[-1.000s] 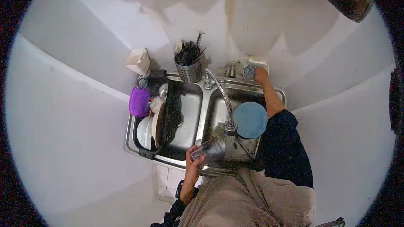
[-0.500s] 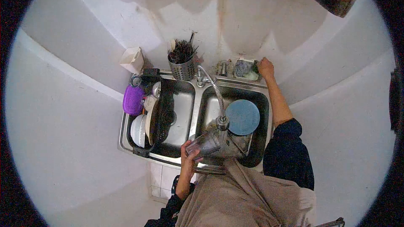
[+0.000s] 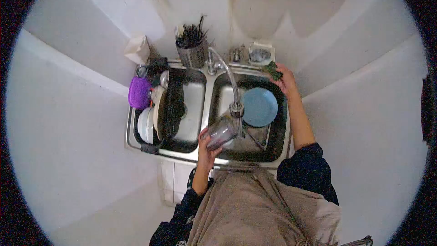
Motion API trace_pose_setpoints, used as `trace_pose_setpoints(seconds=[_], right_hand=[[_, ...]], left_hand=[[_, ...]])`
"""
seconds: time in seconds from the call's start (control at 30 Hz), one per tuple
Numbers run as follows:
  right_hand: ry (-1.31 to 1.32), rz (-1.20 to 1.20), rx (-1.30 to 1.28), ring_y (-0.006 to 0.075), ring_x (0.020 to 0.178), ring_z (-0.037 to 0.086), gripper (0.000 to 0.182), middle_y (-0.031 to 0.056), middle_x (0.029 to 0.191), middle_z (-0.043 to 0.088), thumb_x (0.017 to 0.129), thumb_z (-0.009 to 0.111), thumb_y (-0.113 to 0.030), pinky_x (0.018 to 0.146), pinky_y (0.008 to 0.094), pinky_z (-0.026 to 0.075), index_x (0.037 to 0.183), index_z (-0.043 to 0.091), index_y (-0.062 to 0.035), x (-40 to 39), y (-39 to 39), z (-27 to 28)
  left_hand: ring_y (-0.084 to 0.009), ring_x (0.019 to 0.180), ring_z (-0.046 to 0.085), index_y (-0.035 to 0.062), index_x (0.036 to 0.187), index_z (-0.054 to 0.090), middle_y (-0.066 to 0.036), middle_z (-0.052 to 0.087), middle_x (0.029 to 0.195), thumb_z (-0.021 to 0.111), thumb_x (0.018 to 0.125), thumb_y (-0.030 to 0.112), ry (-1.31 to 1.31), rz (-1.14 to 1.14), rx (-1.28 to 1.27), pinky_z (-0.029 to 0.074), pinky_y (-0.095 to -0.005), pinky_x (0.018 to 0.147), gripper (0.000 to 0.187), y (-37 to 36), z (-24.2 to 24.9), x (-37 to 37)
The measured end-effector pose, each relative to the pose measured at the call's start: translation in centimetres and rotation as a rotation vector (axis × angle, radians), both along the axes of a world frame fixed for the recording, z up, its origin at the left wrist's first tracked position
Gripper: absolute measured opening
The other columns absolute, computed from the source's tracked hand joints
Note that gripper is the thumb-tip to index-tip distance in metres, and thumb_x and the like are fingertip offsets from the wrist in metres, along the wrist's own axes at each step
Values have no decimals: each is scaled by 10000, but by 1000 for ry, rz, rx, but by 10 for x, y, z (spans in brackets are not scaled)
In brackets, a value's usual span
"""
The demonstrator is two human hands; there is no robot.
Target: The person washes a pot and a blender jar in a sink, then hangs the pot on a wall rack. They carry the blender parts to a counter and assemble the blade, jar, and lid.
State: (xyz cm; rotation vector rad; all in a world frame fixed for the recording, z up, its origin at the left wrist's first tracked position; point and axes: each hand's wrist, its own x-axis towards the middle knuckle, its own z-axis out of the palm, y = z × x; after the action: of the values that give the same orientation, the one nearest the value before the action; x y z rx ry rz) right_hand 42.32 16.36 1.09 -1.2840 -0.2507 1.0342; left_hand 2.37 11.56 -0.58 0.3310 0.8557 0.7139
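Observation:
A clear drinking glass (image 3: pixel 221 134) lies tilted in my left hand (image 3: pixel 209 148), its mouth close to the faucet's end. My left fingers are wrapped round its base. In my right hand (image 3: pixel 287 81) is a dark green scouring pad (image 3: pixel 274 71), pinched over the back right rim of the sink. Just behind it sits a white soap dish (image 3: pixel 272 56) with suds and a grey scrubber. The flexible metal faucet (image 3: pixel 235 92) hangs over the right basin. A blue plate (image 3: pixel 260 107) rests in that basin.
The left basin (image 3: pixel 195 109) holds a dark rack with white bowls, a pale plate and a purple container (image 3: pixel 139 93). A perforated steel cutlery holder (image 3: pixel 192 56) stands behind the faucet. A white box (image 3: pixel 137 49) is at the back left corner. Dark pans hang above.
My right hand has come away from the soap dish toward me with the green scouring pad. My left hand still holds the glass under the faucet. The view has shifted slightly.

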Motion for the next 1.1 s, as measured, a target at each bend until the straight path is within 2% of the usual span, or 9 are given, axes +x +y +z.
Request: trace_pose_setpoints(seconds=[0.23, 0.33, 0.47, 0.6, 0.7, 0.83, 0.97, 1.07, 1.1], right_hand=[[-95, 437, -243, 170, 892, 558, 332, 57, 1017, 573, 745, 640, -44, 714, 325, 489, 1072, 590, -72, -141, -112, -8], [-623, 559, -146, 184, 915, 568, 386, 49, 1017, 597, 739, 684, -79, 766, 326, 465, 1114, 595, -81, -187, -130, -34], [-773, 955, -189, 262, 1069, 550, 506, 126, 1230, 544, 720, 704, -138, 910, 376, 417, 1203, 554, -136, -207, -116, -32], [-1111, 969, 493, 195, 1015, 566, 455, 88, 1143, 594, 768, 680, -188, 853, 337, 440, 1206, 565, -144, -217, -110, -103], [-783, 973, 229, 217, 1036, 556, 440, 87, 1170, 576, 797, 634, -189, 879, 366, 436, 1220, 538, -113, -227, -110, -116], [-30, 815, -289, 264, 1074, 549, 373, 69, 1200, 568, 840, 567, -198, 922, 393, 429, 1183, 537, -54, -242, -102, -27], [202, 657, -256, 250, 935, 602, 303, 74, 1098, 617, 891, 514, -243, 799, 359, 489, 1096, 584, -30, -251, -101, -80], [-1306, 1150, -22, 263, 869, 590, 392, 109, 1006, 611, 825, 552, -171, 818, 369, 473, 1202, 492, -81, -229, -101, -133], [-1370, 1224, 124, 275, 876, 590, 414, 114, 1005, 613, 810, 555, -156, 823, 372, 471, 1212, 485, -84, -227, -98, -128]], left_hand=[[-200, 919, 593, 177, 1182, 474, -70, 566, 1108, 547, 850, 437, 28, -35, -47, 556, -295, 585, 428, -10, -26, -1], [-201, 871, 612, 172, 1153, 498, -67, 600, 1042, 557, 830, 470, 36, -98, -84, 538, -341, 607, 443, -16, -25, 5], [-198, 865, 616, 162, 1159, 495, -58, 601, 1042, 572, 815, 473, 27, -278, -78, 528, -345, 597, 470, -17, -35, 8], [-188, 899, 564, 185, 1141, 478, -21, 541, 1088, 579, 817, 408, 182, -468, 88, 506, -334, 509, 406, -4, -36, 12], [-187, 924, 557, 190, 1147, 475, -17, 528, 1107, 581, 822, 395, 22, -481, 149, 512, -336, 487, 399, -3, -37, 15], [-191, 841, 588, 168, 1144, 488, -32, 552, 1067, 570, 831, 399, -40, -336, 38, 511, -309, 456, 397, -6, -45, 13], [-188, 735, 621, 124, 1100, 510, -40, 590, 994, 572, 816, 440, -38, -299, -88, 516, -311, 459, 429, -6, -46, 11], [-181, 757, 591, 141, 1083, 506, -44, 559, 1024, 570, 806, 469, -18, -451, -166, 504, -339, 474, 434, 8, -65, 2], [-188, 784, 583, 147, 1078, 506, -46, 553, 1028, 571, 806, 466, 47, -454, -140, 501, -336, 472, 424, 8, -73, 2]])
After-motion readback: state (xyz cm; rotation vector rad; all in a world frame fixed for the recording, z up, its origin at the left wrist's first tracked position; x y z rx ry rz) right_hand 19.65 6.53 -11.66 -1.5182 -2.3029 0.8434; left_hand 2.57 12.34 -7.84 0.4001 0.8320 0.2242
